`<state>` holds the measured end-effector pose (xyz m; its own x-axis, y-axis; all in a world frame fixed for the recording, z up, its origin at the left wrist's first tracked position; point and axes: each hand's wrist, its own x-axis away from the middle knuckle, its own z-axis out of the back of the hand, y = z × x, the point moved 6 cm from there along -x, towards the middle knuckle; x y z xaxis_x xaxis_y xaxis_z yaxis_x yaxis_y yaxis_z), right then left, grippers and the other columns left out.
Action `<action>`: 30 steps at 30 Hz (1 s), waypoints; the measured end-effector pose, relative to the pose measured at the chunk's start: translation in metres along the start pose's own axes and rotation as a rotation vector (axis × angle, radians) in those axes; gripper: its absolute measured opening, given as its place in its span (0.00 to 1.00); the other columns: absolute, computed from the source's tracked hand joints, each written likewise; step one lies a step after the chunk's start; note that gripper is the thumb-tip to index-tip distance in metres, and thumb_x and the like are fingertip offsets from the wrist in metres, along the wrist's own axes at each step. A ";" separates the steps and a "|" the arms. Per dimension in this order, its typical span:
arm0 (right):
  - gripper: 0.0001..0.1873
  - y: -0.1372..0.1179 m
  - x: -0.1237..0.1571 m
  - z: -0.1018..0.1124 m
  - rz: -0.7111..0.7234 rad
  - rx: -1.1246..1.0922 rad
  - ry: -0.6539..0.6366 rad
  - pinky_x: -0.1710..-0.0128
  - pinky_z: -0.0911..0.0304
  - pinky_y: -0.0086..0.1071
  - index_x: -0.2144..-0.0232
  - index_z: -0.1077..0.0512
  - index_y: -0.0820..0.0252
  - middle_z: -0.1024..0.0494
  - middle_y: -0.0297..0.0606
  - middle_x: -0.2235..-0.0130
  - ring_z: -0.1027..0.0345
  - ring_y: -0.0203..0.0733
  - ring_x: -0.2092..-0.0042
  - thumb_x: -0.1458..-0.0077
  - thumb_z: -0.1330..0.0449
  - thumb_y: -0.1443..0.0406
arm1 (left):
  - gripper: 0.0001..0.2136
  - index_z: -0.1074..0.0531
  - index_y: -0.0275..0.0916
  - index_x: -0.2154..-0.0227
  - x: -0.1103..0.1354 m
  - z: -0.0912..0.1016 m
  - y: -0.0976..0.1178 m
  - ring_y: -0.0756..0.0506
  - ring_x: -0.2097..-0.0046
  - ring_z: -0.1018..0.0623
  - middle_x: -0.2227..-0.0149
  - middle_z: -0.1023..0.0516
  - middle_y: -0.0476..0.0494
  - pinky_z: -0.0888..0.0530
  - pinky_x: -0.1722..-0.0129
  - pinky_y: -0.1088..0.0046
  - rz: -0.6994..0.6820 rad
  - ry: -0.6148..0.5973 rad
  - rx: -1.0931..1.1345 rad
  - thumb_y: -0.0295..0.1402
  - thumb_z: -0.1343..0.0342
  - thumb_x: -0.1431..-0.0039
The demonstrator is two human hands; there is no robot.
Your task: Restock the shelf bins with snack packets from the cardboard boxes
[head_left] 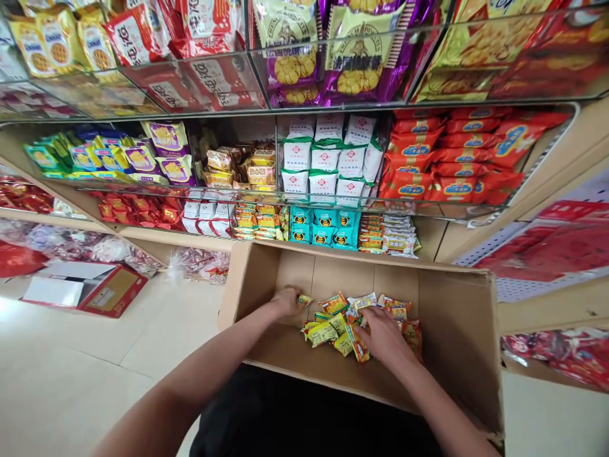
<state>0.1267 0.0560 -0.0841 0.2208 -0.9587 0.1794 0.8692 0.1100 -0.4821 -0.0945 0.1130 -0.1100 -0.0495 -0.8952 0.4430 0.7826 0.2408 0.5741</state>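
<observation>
Working inside the long cardboard box (457, 330), both hands reach down toward its floor, where a loose pile of small wrapped snacks lies near the middle. Toward the left end of the box, the left hand (286, 301) pinches a small yellow packet (305, 299) at its fingertips, slightly apart from the pile. The right hand (384, 333) lies over the pile's right side, fingers bent over a white packet (362, 301) and an orange packet (358, 346); whether it grips one of them, I cannot tell. In my judgement the handling is only partly done: one packet is separated, while yellow-green packets (321, 334) and others lie mixed at various angles. Just beyond the far edge of the box, teal packets (322, 236) already stand in neat stacks.
</observation>
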 end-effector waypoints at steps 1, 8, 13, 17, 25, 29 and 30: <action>0.20 -0.008 0.000 -0.002 0.019 -0.140 0.033 0.52 0.48 0.41 0.55 0.35 0.67 0.33 0.48 0.53 0.43 0.48 0.50 0.49 0.50 0.62 | 0.11 0.33 0.37 0.73 0.006 0.006 0.004 0.43 0.61 0.27 0.66 0.26 0.42 0.32 0.61 0.68 -0.012 0.005 0.032 0.31 0.40 0.62; 0.25 -0.037 0.003 -0.018 -0.186 -1.168 0.120 0.73 0.37 0.30 0.57 0.38 0.62 0.29 0.41 0.62 0.34 0.40 0.65 0.50 0.51 0.50 | 0.19 0.37 0.37 0.67 0.069 -0.022 0.058 0.54 0.74 0.28 0.72 0.29 0.49 0.33 0.73 0.79 -0.020 -0.338 0.919 0.41 0.39 0.60; 0.20 -0.032 0.016 -0.005 -0.252 -1.240 0.247 0.77 0.41 0.27 0.66 0.35 0.61 0.28 0.36 0.69 0.36 0.36 0.72 0.53 0.46 0.51 | 0.18 0.39 0.37 0.78 0.070 -0.024 0.075 0.55 0.78 0.37 0.80 0.37 0.54 0.39 0.80 0.81 -0.108 0.051 0.883 0.49 0.50 0.52; 0.19 -0.021 0.027 -0.006 -0.382 -1.387 0.434 0.79 0.43 0.26 0.66 0.37 0.60 0.27 0.36 0.67 0.36 0.35 0.74 0.51 0.49 0.50 | 0.16 0.41 0.38 0.81 0.071 -0.021 0.088 0.53 0.78 0.40 0.82 0.42 0.54 0.40 0.78 0.79 -0.252 0.267 0.684 0.46 0.55 0.46; 0.25 -0.003 0.036 0.010 -0.420 -0.771 0.525 0.77 0.45 0.30 0.74 0.38 0.60 0.31 0.39 0.75 0.38 0.39 0.75 0.47 0.60 0.46 | 0.13 0.38 0.41 0.77 0.083 -0.026 0.094 0.51 0.79 0.37 0.81 0.37 0.52 0.42 0.77 0.76 -0.367 0.307 0.289 0.42 0.60 0.43; 0.26 0.012 0.040 0.028 -0.409 -0.466 0.630 0.74 0.47 0.31 0.78 0.39 0.59 0.31 0.41 0.77 0.39 0.41 0.74 0.46 0.65 0.49 | 0.17 0.40 0.41 0.76 0.065 -0.041 0.086 0.53 0.84 0.40 0.85 0.43 0.55 0.42 0.83 0.78 -0.230 0.203 0.533 0.47 0.63 0.43; 0.26 0.020 0.041 0.031 -0.439 -0.447 0.637 0.75 0.48 0.31 0.78 0.39 0.59 0.31 0.41 0.78 0.39 0.41 0.75 0.46 0.65 0.49 | 0.17 0.39 0.41 0.74 0.056 -0.043 0.082 0.52 0.84 0.40 0.85 0.43 0.55 0.41 0.83 0.78 -0.182 0.198 0.518 0.46 0.66 0.42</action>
<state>0.1667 0.0269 -0.0599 -0.4949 -0.8687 -0.0193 0.5342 -0.2867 -0.7953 -0.0064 0.0665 -0.0684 0.0012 -0.9803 0.1974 0.3647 0.1842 0.9127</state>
